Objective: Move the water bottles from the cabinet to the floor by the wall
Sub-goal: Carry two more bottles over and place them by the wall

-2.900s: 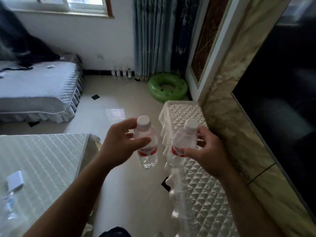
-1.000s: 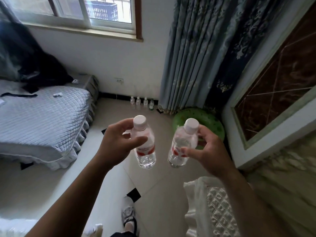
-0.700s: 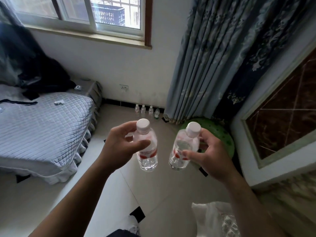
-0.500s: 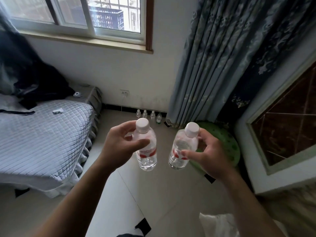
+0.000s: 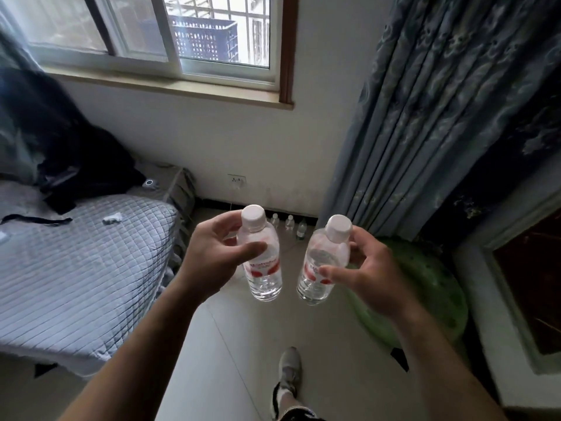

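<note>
My left hand [image 5: 212,262] grips a clear water bottle [image 5: 264,275] with a white cap and a red label, held upright at chest height. A second bottle of the same kind [image 5: 315,284] tilts slightly left in my right hand [image 5: 370,278]. The two bottles hang side by side, a small gap between them. Far ahead, a short row of small bottles [image 5: 290,222] stands on the floor against the white wall [image 5: 243,141], partly hidden behind the bottle in my left hand.
A bed with a grey quilted cover [image 5: 76,268] fills the left side. A green swim ring [image 5: 425,293] lies on the floor at the right under a blue curtain [image 5: 425,117]. Pale tiled floor [image 5: 218,360] runs between them. My shoe [image 5: 290,366] shows below.
The cabinet has dropped out of view behind me. The wall, window and row of floor bottles have grown closer. Both hands keep the same hold on their bottles.
</note>
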`<state>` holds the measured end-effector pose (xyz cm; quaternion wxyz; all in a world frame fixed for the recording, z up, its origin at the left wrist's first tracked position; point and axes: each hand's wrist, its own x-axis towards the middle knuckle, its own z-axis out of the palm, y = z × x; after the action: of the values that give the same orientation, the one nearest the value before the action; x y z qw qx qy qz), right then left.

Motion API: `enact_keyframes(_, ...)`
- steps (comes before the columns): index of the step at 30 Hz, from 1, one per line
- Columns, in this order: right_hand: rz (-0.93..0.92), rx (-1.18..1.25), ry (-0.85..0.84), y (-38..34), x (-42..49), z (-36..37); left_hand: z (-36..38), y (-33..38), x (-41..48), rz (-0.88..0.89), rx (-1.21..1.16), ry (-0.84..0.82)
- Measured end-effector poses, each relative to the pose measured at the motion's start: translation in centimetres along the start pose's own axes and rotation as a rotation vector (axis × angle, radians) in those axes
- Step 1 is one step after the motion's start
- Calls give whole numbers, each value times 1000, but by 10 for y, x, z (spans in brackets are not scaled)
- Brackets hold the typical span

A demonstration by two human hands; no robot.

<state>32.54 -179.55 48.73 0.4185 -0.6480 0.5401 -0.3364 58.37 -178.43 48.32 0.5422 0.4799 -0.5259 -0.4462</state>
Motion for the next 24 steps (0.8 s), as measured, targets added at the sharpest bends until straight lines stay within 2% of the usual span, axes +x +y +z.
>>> enact_keyframes(13,-69,39,-115,1,212,-20,-5,-11,177,-14,-12,154)
enact_keyframes(24,-87,2,-148,-11,340,2,-50,-38,284,-41,-31,183)
